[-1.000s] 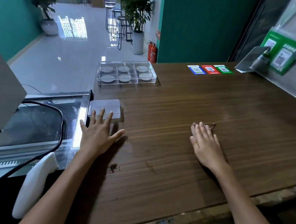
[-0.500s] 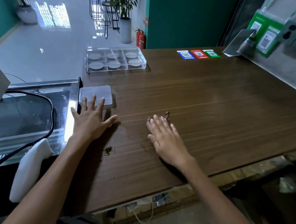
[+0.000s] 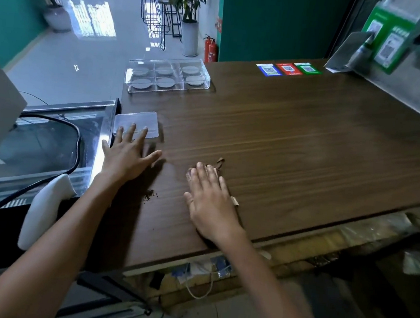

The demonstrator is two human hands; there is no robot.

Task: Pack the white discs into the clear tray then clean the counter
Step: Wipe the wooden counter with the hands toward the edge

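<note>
Head view: lying at the far edge of the wooden table (image 3: 294, 146), three QR-code cards (image 3: 288, 69); sitting nearer, a flat clear lid (image 3: 140, 122), brown crumbs (image 3: 149, 194) and a brown scrap (image 3: 220, 162). Resting at the far left corner, the clear tray (image 3: 167, 78), holding six white discs (image 3: 163, 82), one per compartment. Pressing flat with fingers spread, the left hand (image 3: 126, 159), fingertips overlapping the lid. Lying flat, fingers straight, the right hand (image 3: 210, 197), touching the scrap.
</note>
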